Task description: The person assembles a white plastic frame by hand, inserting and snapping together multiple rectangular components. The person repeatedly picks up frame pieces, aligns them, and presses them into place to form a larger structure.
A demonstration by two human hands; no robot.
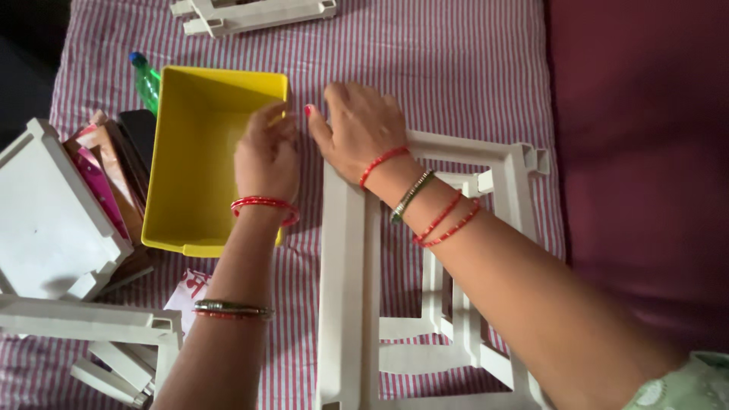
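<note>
Left hand curled over the right wall of the yellow bin, fingers closed on the rim near its top right corner. Bin open side up on the striped cloth, long axis running 12 to 6, lying at 9 o'clock from the white frame. Right hand flat and spread on the frame's top left corner, gripping nothing, thumb pointing toward 10 o'clock, just beside the bin rim. Frame's long axis also 12 to 6, parallel to the bin, narrow strip of cloth between. Left hand nearer the bin; right nearer the frame.
</note>
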